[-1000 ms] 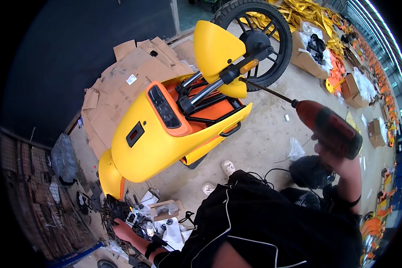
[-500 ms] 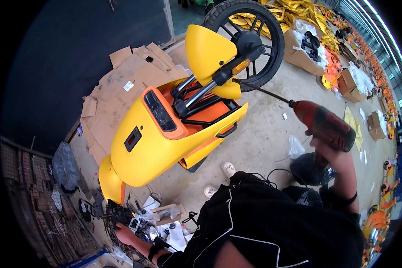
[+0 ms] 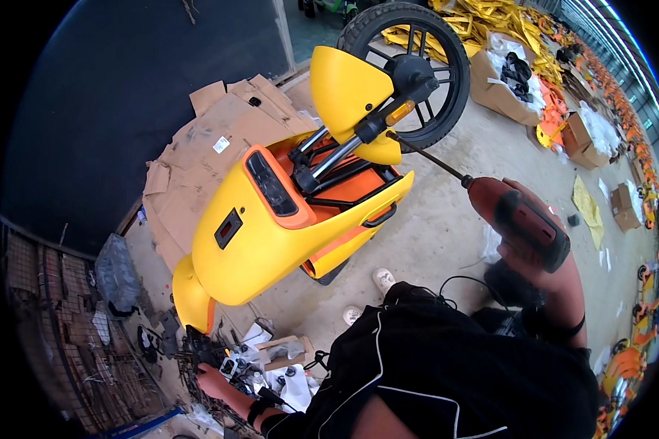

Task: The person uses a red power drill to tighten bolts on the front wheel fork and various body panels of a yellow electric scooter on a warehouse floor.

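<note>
My right hand [image 3: 529,262] is wrapped round a red and black power drill [image 3: 516,219]. The drill's long thin bit [image 3: 428,157] reaches left to the underside of a yellow fender [image 3: 348,91], beside the fork [image 3: 337,157] and the black front wheel [image 3: 410,73]. These belong to a tipped yellow and orange scooter [image 3: 260,241] in front of me. At the lower left, my left hand [image 3: 212,382] is beside dark parts below the scooter's small yellow end panel [image 3: 190,296]. Its fingers are hidden, so I cannot make out a grip.
Flattened cardboard [image 3: 198,164] lies under and behind the scooter. Loose parts and a small open box [image 3: 284,353] crowd the floor near my left arm. Cartons [image 3: 501,91] and yellow panels [image 3: 490,29] are at the far right. A dark wall [image 3: 124,95] stands at the left.
The drill has turned and come slightly left and down in my right hand, its bit staying near the fender. The whole view has shifted a little; my left hand stays low by the dark parts.
</note>
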Action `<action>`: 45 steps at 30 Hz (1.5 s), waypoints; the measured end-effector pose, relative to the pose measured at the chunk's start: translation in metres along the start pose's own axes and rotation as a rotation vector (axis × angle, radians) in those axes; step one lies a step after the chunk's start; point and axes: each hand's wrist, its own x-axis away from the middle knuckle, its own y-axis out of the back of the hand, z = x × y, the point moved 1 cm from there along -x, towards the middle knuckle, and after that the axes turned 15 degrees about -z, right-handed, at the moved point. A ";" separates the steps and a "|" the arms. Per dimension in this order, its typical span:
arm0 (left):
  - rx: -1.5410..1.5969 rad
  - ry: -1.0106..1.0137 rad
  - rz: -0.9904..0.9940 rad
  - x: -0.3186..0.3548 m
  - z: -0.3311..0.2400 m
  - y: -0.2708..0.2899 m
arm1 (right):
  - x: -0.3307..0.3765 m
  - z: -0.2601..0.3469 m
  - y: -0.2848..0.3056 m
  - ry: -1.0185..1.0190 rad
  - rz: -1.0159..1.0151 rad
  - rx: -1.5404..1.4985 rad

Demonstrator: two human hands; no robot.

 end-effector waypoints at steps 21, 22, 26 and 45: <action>0.058 -0.002 0.035 0.020 0.001 -0.003 | 0.018 -0.008 -0.002 -0.140 -0.008 -0.047; 0.080 0.021 0.052 0.024 0.002 -0.005 | 0.018 -0.008 -0.002 -0.152 -0.008 -0.053; 0.102 0.035 0.071 0.043 0.001 -0.014 | 0.018 -0.016 0.001 -0.183 0.007 -0.108; 0.180 -1.835 1.312 0.210 0.018 -0.118 | 0.031 -0.169 0.123 -0.062 -0.002 -0.492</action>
